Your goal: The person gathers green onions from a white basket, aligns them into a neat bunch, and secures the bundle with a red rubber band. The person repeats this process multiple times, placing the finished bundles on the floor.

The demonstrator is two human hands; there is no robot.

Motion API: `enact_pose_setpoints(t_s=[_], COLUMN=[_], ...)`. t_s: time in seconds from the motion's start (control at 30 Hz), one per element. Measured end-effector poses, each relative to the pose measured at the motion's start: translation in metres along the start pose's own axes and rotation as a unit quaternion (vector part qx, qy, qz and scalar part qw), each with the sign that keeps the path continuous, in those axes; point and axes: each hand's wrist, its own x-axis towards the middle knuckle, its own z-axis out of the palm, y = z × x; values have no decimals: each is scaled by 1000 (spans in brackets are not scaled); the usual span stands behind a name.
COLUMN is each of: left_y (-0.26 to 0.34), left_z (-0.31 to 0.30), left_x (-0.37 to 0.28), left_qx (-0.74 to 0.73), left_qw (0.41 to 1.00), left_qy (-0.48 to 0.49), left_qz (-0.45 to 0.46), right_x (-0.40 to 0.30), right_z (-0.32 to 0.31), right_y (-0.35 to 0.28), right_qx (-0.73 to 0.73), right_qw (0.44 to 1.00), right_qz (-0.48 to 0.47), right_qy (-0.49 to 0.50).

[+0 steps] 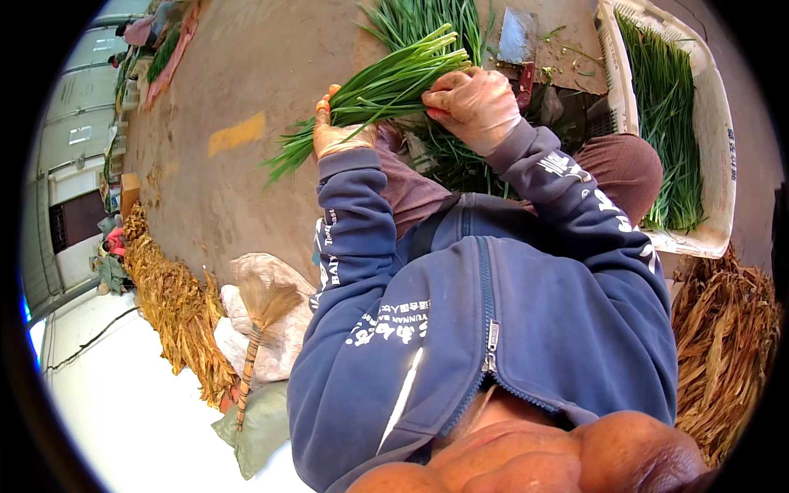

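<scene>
A bunch of green garlic chives (394, 80) is held up before me, its pale stem ends towards the upper right and its leaf tips hanging to the lower left. My left hand (342, 132) wraps the leafy part from below, thumb and fingertips showing around it. Near the stem ends, my right hand (474, 108) has its fingers bent in against the stalks; it wears a thin, translucent glove. Beyond the bunch lies a heap of more chives (431, 24). A cleaver (516, 40) with a red handle rests on a board (573, 61) beside my right hand.
A white plastic crate (715, 166) filled with chives (666, 135) stands on my right. Dried brown leaves (721, 351) lie below it, and another long pile (172, 302) is at left. A straw broom (249, 363) leans on pale sacks (277, 326). Other people (138, 31) are far off.
</scene>
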Motion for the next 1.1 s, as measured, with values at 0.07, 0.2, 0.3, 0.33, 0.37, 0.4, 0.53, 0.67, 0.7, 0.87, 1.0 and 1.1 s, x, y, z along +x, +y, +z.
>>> enact_pose_setpoints(t_s=[0.07,0.2,0.3,0.33,0.37,0.4,0.53,0.67,0.7,0.87,1.0,1.1], left_y=[1,-2,0,1,0,0,-6,-3,-4,-5,-2,-1], left_z=[-3,2,-1,0,0,2,8,-3,-3,-1,0,-1], left_x=[2,-2,-4,-6,-7,-7,-11,-2,-1,-3,-5,-3], left_qx=[-15,-16,-4,-7,-9,-9,-3,-16,-10,12,13,14], left_qw=[1000,1000,1000,1000,1000,1000,1000,1000,1000,1000,1000,1000], left_qy=[7,17,9,9,8,13,19,2,4,-5,3,-3], left_qz=[-3,8,9,7,4,6,0,-10,-6,-1,-16,-7], right_x=[-4,-12,-15,-16,-16,-15,-8,-6,-7,-14,-15,-14], right_z=[3,4,3,-4,-8,-6,-3,-1,1,10,-3,-9], right_y=[10,19,22,17,15,12,0,7,10,22,25,27], right_qx=[53,139,93,52,11,-10,-88,46,109,312,220,128], right_qw=[998,987,993,997,998,999,995,997,992,949,974,989], right_qz=[23,51,52,36,20,4,-29,-23,-18,-14,-4,-9], right_qy=[13,54,51,52,53,49,38,63,57,35,-51,-76])
